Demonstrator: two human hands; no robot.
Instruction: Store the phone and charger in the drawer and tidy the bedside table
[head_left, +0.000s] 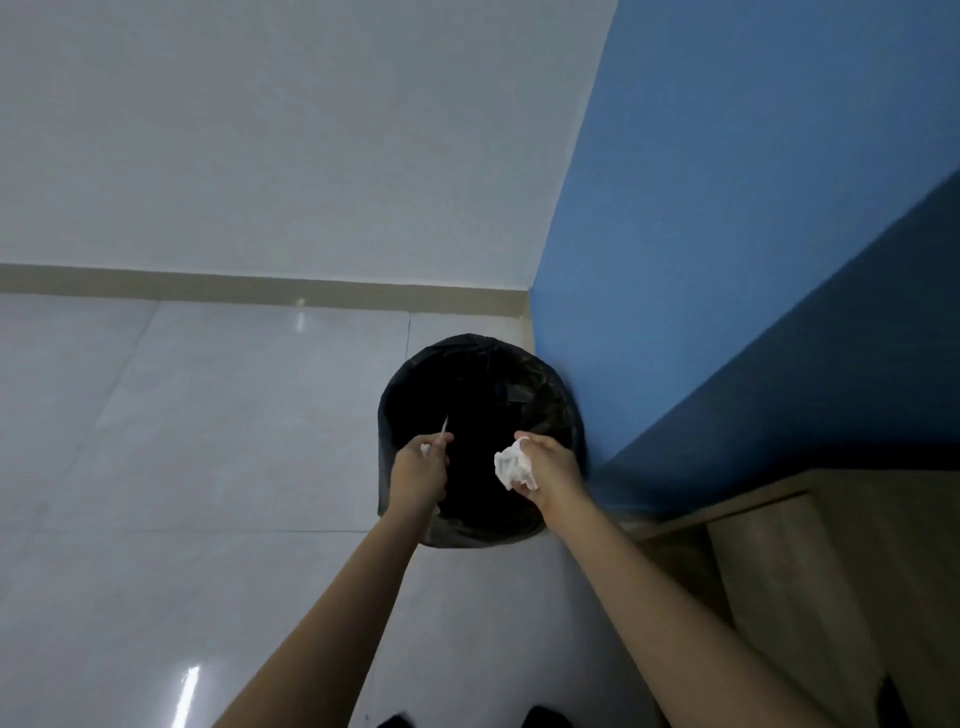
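Standing over a round bin (402, 382) lined with a black bag. It sits on the tiled floor (208, 415), tucked into the corner against the blue wall (727, 260). Both hands are out above it, with 2 bits of litter in play.

Left hand (418, 470): fingers curled, pinching a thin white stick (444, 427) (a cotton bud, perhaps; too small to tell). Its free end points up and away from the person, toward the bin's far rim.

Right hand (553, 467): fingers closed round a crumpled white tissue (513, 463), the wad bulging out toward the middle of the bin.

Left hand is by the near-left rim, right hand by the near-right rim. They are apart, with dark bag showing between them.

Key relation: each piece appears to hang straight above the open mouth, so the drop should need no reach, only loosened fingers. The stick's long axis runs near to far, inside the rim, so it looks likely to fall clear. The tissue is light and might cling to the fingers.

Judged step: binning rubbish as part of the tidying.

Phone, charger and drawer: none in view. A pale wooden unit (805, 571) shows at lower right, near the bin. Cannot tell whether it is the bedside table.
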